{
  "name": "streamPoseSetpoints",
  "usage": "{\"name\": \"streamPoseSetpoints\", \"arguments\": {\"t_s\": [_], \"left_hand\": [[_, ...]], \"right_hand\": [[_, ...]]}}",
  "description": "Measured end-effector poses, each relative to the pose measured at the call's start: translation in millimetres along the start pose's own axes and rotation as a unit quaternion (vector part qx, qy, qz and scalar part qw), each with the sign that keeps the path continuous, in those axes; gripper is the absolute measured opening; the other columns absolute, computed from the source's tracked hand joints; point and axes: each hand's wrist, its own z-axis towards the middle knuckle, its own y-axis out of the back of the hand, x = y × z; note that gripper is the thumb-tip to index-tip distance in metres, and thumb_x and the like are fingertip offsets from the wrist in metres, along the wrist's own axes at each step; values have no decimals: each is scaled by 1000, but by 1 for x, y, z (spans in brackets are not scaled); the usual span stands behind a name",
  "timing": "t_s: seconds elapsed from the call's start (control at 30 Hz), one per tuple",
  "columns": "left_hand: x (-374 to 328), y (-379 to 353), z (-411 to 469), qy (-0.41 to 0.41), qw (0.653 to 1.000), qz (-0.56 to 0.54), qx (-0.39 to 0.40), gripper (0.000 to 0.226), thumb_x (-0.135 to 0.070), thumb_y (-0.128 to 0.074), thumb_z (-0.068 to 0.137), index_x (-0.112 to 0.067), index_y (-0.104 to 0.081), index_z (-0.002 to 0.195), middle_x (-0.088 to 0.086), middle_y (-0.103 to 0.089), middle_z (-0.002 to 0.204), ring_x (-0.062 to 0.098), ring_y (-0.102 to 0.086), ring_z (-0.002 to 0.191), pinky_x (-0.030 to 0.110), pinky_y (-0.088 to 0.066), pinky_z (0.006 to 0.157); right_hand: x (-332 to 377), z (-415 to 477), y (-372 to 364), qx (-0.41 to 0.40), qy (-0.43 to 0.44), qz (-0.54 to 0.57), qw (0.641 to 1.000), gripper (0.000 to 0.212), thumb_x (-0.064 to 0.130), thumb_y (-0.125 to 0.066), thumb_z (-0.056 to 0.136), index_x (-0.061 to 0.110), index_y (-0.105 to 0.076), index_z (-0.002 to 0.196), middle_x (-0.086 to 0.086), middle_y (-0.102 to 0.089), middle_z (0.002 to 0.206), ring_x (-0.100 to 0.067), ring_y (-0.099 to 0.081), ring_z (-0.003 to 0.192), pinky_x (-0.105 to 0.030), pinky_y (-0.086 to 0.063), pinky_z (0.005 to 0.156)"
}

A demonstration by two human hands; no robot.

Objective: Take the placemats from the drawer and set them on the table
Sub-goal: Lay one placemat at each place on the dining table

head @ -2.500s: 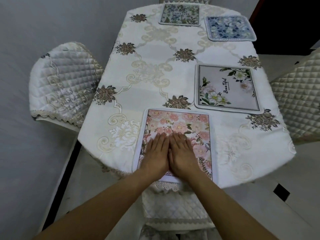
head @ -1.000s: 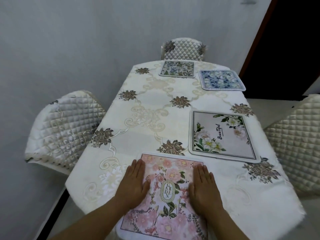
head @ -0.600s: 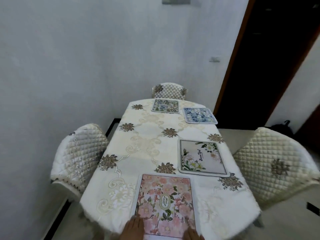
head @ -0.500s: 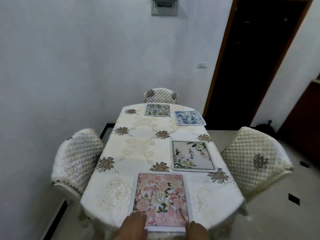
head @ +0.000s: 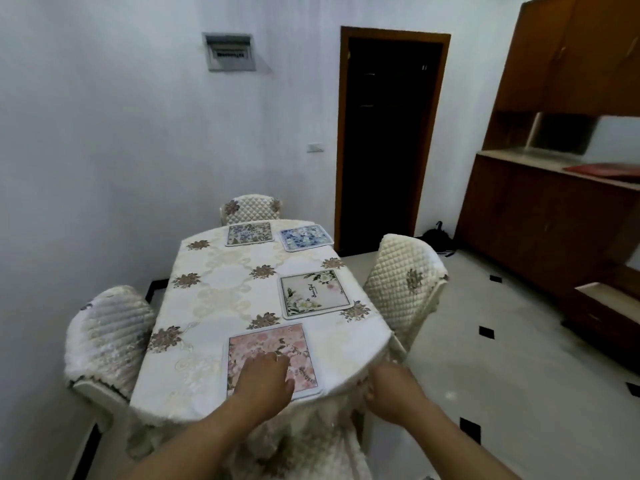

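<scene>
Several placemats lie on the table (head: 207, 306) with its cream floral cloth. The pink floral placemat (head: 277, 348) is nearest me, and my left hand (head: 265, 377) hovers or rests flat over its near part, fingers relaxed. My right hand (head: 389, 386) is off the table's right edge, fingers loosely curled, holding nothing. Further back lie a white placemat with green leaves (head: 313, 293), a blue floral one (head: 304, 237) and a pale floral one (head: 248, 233). An open drawer (head: 609, 299) shows at the right, low in the wooden cabinet.
Quilted chairs stand at the left (head: 107, 337), the far end (head: 251, 207) and the right (head: 405, 278). A dark doorway (head: 388, 133) is behind the table. Wooden cabinets (head: 554, 220) line the right wall, above tiled floor (head: 502, 375).
Both hands came off the pink placemat's sides. My view rose and swung right, bringing the cabinet and drawer into sight. My right hand moved off the table to the right.
</scene>
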Motion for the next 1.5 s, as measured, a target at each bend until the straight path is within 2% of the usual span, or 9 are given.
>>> {"name": "streamPoseSetpoints", "arguments": {"t_s": [0.13, 0.27, 0.37, 0.5, 0.73, 0.9, 1.07, 1.37, 1.5], "left_hand": [[-62, 6, -2, -24, 1000, 2, 8, 36, -47, -42, 90, -20, -55, 110, 7, -61, 111, 28, -55, 104, 42, -41, 89], [-145, 13, 10, -50, 999, 6, 5, 36, -49, -41, 90, -20, -55, 105, 7, -61, 107, 30, -56, 102, 41, -40, 88], [-224, 17, 23, -61, 998, 20, -6, 37, -47, -39, 91, -20, -56, 109, 8, -62, 111, 29, -56, 104, 39, -40, 87], [-321, 23, 44, -69, 997, 0, -20, 39, -49, -41, 89, -22, -59, 110, 7, -65, 113, 28, -59, 104, 37, -41, 88], [-435, 32, 86, -93, 996, -16, -2, 37, -49, -44, 84, -21, -55, 105, 9, -65, 111, 31, -59, 104, 39, -44, 86], [-462, 30, 127, -106, 994, -10, -1, 34, -49, -45, 83, -21, -55, 100, 9, -66, 107, 31, -61, 99, 37, -47, 79], [-477, 15, 208, -101, 994, -39, -23, 30, -46, -45, 82, -21, -57, 93, 6, -67, 100, 26, -61, 90, 35, -49, 75], [-521, 20, 378, -109, 992, -38, -58, 37, -49, -42, 84, -23, -56, 107, 6, -66, 102, 29, -60, 95, 37, -44, 81], [-541, 20, 435, -99, 994, -27, -47, 33, -48, -43, 84, -21, -55, 100, 6, -65, 105, 29, -58, 100, 39, -42, 84]], "right_hand": [[-47, -38, 14, -11, -5, 1, 1000, 24, 39, -45, 81, 19, -57, 82, -13, -69, 102, -35, -63, 98, -36, -47, 80], [-119, -74, 27, -19, -18, 0, 1000, 33, 41, -44, 85, 16, -62, 98, -12, -66, 108, -36, -61, 103, -38, -47, 86], [-190, -105, 38, 3, -43, -16, 999, 31, 41, -46, 86, 14, -59, 97, -15, -64, 110, -37, -59, 104, -39, -45, 89], [-279, -137, 59, 14, -67, -21, 997, 23, 40, -47, 85, 18, -44, 83, -17, -63, 107, -37, -60, 100, -38, -45, 85], [-401, -151, 76, -2, -96, -14, 995, 22, 40, -45, 85, 18, -41, 86, -11, -61, 102, -32, -56, 88, -37, -38, 77], [-445, -120, 75, -8, -89, -1, 996, 21, 37, -46, 85, 16, -41, 83, 1, -38, 74, -25, -42, 76, -36, -34, 74], [-489, -52, 79, -7, -80, -6, 997, 22, 37, -47, 86, 15, -42, 83, -3, -44, 84, -25, -41, 75, -38, -38, 77], [-574, 87, 110, -14, -74, -13, 997, 23, 38, -47, 87, 16, -41, 84, -3, -43, 84, -25, -39, 76, -38, -36, 78], [-615, 142, 117, -19, -63, -14, 998, 23, 38, -48, 86, 16, -42, 84, -3, -43, 83, -29, -50, 80, -36, -36, 76]]}}
